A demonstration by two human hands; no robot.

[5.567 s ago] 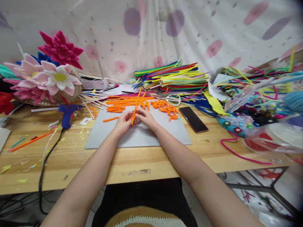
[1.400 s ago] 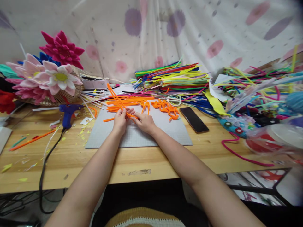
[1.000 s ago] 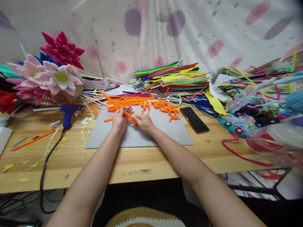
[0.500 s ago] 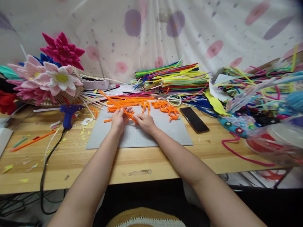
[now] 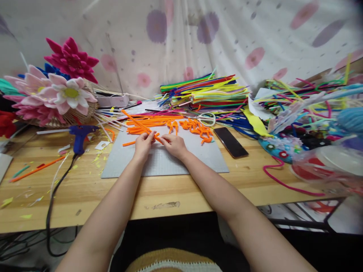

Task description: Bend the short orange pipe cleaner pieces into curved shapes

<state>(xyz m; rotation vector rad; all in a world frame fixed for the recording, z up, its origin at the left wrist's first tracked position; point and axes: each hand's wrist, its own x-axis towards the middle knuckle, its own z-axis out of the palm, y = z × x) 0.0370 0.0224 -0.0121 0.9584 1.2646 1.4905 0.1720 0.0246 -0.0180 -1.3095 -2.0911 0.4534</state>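
2 hands over the grey mat [image 5: 166, 164], which lies on the wooden tabletop [image 5: 198, 194]. Left hand [image 5: 143, 145]: fingers pinching the held orange stems [image 5: 138, 122]; exact count cannot be told. Right hand [image 5: 175, 146]: thumb and fingers gripping the near end of the same stems. Held stems slant from far left, across the straight orange stems [image 5: 159, 120], down to the right hand. 1 short orange piece [image 5: 128, 143] lies just left of the left hand. Curled orange pieces [image 5: 170, 127] lie just beyond the right hand; a wavy orange cluster [image 5: 195, 127] sits to their right. Scissors [image 5: 208, 123] near the cluster. Phone [image 5: 231, 142] right of the mat; blue glue gun [image 5: 80, 138] left of it.
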